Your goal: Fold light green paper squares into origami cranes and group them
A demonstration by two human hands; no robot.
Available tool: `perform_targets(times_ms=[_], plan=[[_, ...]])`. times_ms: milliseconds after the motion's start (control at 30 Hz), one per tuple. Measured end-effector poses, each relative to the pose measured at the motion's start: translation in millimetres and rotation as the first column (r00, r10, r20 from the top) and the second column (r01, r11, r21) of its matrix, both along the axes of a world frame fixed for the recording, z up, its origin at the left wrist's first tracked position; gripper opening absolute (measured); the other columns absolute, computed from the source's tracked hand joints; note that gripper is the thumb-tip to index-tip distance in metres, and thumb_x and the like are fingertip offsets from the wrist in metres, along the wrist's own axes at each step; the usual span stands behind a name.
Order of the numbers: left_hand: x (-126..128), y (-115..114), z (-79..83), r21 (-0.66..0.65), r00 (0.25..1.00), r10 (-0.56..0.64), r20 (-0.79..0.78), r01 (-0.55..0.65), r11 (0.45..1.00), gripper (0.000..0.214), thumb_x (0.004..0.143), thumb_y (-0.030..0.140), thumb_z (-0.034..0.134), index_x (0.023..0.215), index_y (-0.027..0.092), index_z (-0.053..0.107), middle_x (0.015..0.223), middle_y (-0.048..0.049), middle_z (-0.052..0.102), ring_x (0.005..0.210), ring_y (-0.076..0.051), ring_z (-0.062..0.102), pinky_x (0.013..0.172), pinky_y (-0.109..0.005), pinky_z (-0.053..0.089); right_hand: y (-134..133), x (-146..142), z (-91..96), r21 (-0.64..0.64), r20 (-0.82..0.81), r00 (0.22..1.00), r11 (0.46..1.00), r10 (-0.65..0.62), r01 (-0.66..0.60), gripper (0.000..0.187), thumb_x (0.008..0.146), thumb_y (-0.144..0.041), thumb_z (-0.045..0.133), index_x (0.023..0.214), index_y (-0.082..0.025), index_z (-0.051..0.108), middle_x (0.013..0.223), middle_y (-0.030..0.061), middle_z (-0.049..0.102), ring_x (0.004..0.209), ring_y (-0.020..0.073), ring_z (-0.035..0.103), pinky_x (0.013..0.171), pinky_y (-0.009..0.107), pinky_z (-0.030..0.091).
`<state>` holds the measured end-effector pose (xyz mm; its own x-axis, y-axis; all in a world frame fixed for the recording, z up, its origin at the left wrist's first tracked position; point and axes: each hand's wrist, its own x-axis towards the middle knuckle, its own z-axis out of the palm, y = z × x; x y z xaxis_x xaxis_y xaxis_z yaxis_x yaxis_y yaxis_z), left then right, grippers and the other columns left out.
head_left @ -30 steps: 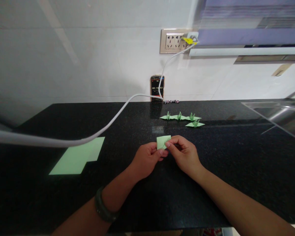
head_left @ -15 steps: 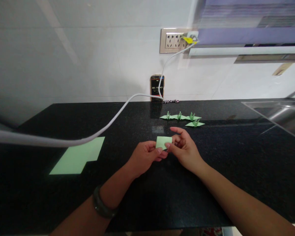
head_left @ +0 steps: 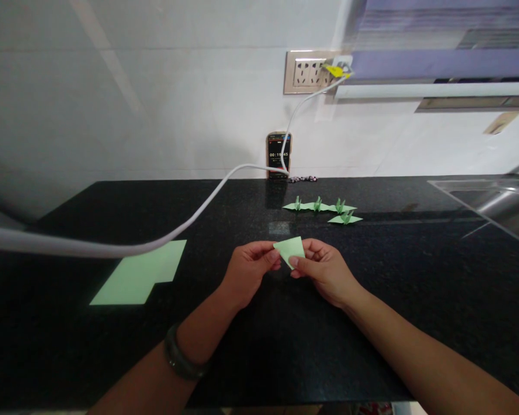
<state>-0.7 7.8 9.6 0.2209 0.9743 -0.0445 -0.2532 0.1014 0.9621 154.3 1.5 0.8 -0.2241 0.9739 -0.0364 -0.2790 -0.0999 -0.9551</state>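
A small folded piece of pale green paper (head_left: 292, 246) is held above the dark counter between my two hands. My left hand (head_left: 251, 265) pinches its left corner between thumb and fingers. My right hand (head_left: 324, 268) grips the lower right part, thumb on the front and fingers behind. Beyond the hands stand several folded green paper cranes: three in a row, among them a middle crane (head_left: 318, 205), and a single crane (head_left: 346, 218) in front of the row's right end.
Flat green paper sheets (head_left: 132, 282) lie at the left of the black counter (head_left: 259, 363). A white cable (head_left: 199, 213) sweeps across to a phone (head_left: 278, 154) leaning on the wall, beside a bead string (head_left: 303, 179). A metal sink (head_left: 497, 199) is at the right; a socket panel (head_left: 305, 72) is above.
The paper has turned from square-on to tilted, a corner now pointing down. My right hand's raised index finger has come down behind it, and my left hand has shifted to the paper's left corner.
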Motion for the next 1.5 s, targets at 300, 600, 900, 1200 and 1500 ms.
perform_targets(times_ms=[300, 600, 900, 1200, 1500], plan=[[-1, 2, -8.4, 0.024, 0.994, -0.042, 0.101, 0.04, 0.999, 0.023, 0.071, 0.026, 0.06, 0.09, 0.015, 0.066, 0.079, -0.0051, 0.066, 0.07, -0.014, 0.059, 0.071, -0.031, 0.047, -5, -5, 2.4, -0.055, -0.051, 0.999, 0.998, 0.012, -0.014, 0.022, 0.063, -0.02, 0.069, 0.081, -0.015, 0.059, 0.071, 0.0008, 0.064, 0.06, 0.009, 0.059, 0.054, 0.02, 0.051], [2, 0, -6.8, 0.053, 0.985, -0.084, 0.15, 0.077, 0.996, 0.017, 0.075, 0.024, 0.056, 0.086, 0.015, 0.066, 0.077, -0.0039, 0.065, 0.07, -0.014, 0.059, 0.069, -0.031, 0.047, -7, -8, 5.2, -0.037, -0.056, 0.998, 0.999, -0.018, 0.015, 0.02, 0.061, -0.019, 0.07, 0.076, -0.015, 0.057, 0.07, 0.0, 0.064, 0.062, 0.0105, 0.061, 0.055, 0.022, 0.052], [2, 0, -9.1, 0.058, 0.992, -0.061, 0.111, 0.055, 0.997, 0.017, 0.073, 0.025, 0.058, 0.084, 0.014, 0.066, 0.077, -0.0038, 0.065, 0.07, -0.015, 0.059, 0.071, -0.032, 0.048, -9, -8, 6.4, -0.025, -0.028, 0.999, 0.999, -0.031, 0.03, 0.018, 0.06, -0.019, 0.07, 0.071, -0.016, 0.055, 0.068, -0.0019, 0.064, 0.063, 0.0104, 0.061, 0.057, 0.022, 0.053], [4, -1, -7.2, 0.045, 0.997, -0.009, 0.078, 0.005, 0.999, 0.018, 0.071, 0.03, 0.058, 0.08, 0.015, 0.065, 0.074, -0.0029, 0.064, 0.069, -0.014, 0.059, 0.069, -0.031, 0.048, -10, -10, 5.5, -0.008, 0.016, 0.999, 0.999, -0.047, 0.047, 0.019, 0.06, -0.023, 0.07, 0.069, -0.018, 0.054, 0.07, -0.0014, 0.064, 0.063, 0.0117, 0.061, 0.058, 0.026, 0.054], [6, -3, -7.7, 0.063, 0.998, 0.023, 0.054, -0.026, 0.998, 0.017, 0.073, 0.029, 0.057, 0.08, 0.015, 0.065, 0.073, -0.0019, 0.064, 0.068, -0.014, 0.059, 0.069, -0.03, 0.048, -10, -11, 5.8, -0.005, 0.011, 0.998, 0.998, -0.057, 0.057, 0.019, 0.059, -0.023, 0.071, 0.066, -0.017, 0.054, 0.068, -0.0017, 0.064, 0.06, 0.0105, 0.06, 0.057, 0.025, 0.053]])
